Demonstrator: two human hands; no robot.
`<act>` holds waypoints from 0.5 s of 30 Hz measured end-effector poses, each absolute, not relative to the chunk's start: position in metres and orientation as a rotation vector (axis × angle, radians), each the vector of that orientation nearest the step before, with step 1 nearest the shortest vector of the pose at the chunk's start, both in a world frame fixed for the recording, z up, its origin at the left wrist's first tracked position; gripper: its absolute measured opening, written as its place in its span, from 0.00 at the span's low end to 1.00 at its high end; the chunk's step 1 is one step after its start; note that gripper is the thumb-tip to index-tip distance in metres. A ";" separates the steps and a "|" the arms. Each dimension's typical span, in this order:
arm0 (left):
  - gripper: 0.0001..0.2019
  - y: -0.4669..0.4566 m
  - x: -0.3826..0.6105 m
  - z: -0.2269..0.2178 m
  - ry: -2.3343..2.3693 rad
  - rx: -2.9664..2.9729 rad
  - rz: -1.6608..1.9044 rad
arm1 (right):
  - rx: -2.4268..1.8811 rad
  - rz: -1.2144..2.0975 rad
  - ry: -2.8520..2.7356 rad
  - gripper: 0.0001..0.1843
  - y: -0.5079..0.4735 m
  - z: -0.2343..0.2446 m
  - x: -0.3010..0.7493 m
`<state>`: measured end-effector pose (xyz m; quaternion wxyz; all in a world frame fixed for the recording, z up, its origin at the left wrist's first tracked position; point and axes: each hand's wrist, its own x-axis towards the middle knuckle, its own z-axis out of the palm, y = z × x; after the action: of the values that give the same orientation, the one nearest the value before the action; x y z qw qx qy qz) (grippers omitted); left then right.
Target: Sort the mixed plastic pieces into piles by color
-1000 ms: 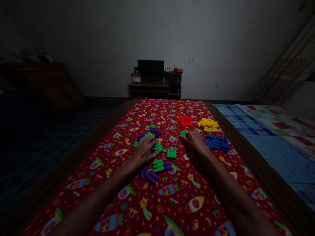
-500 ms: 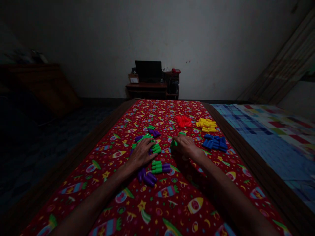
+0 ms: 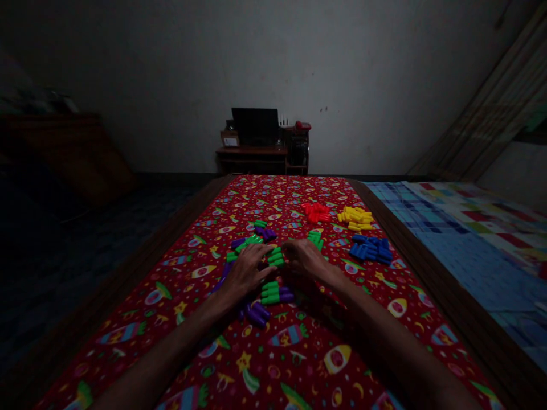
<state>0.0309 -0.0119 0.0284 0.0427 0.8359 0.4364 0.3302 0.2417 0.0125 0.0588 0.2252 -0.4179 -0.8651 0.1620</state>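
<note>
My left hand (image 3: 248, 266) lies over a mixed pile of small green and purple plastic cylinders, its fingers and thumb apart. Between the two hands is a row of green cylinders (image 3: 276, 257). My right hand (image 3: 305, 257) reaches to the right side of that row, fingers curved and apart, their tips partly hidden. Just beyond the right hand sits a small group of green cylinders (image 3: 315, 240). Nearer to me are more green cylinders (image 3: 270, 292) beside purple ones (image 3: 286, 294), and loose purple cylinders (image 3: 258, 314).
On the table's red patterned cloth (image 3: 299, 364), red pieces (image 3: 316, 213), yellow cylinders (image 3: 355, 218) and blue cylinders (image 3: 371, 249) form separate heaps at the right. A bed (image 3: 478, 250) stands to the right. A desk with a monitor (image 3: 255, 126) is against the far wall.
My right hand has moved left, leaving green cylinders behind where it was, and now is at the green row beside my left hand. The left hand stays over the pile. The view has shifted slightly.
</note>
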 end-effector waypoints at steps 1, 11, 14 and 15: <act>0.19 -0.012 0.031 0.029 1.336 2.533 1.000 | -1.181 0.489 -2.341 0.13 0.015 0.057 0.243; 0.22 -0.002 0.027 0.027 1.325 2.617 1.043 | -1.105 0.710 -2.174 0.11 0.033 0.061 0.256; 0.21 0.014 0.009 0.023 1.482 2.643 1.054 | -1.276 0.599 -2.034 0.10 0.049 0.065 0.284; 0.21 0.020 0.002 0.020 1.536 2.632 1.050 | -1.340 0.560 -2.005 0.10 0.054 0.064 0.294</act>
<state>0.0021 0.0196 0.0204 -0.0410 0.8159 0.4762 0.3253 0.2940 0.0543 0.0644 0.3270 -0.5116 -0.7653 0.2137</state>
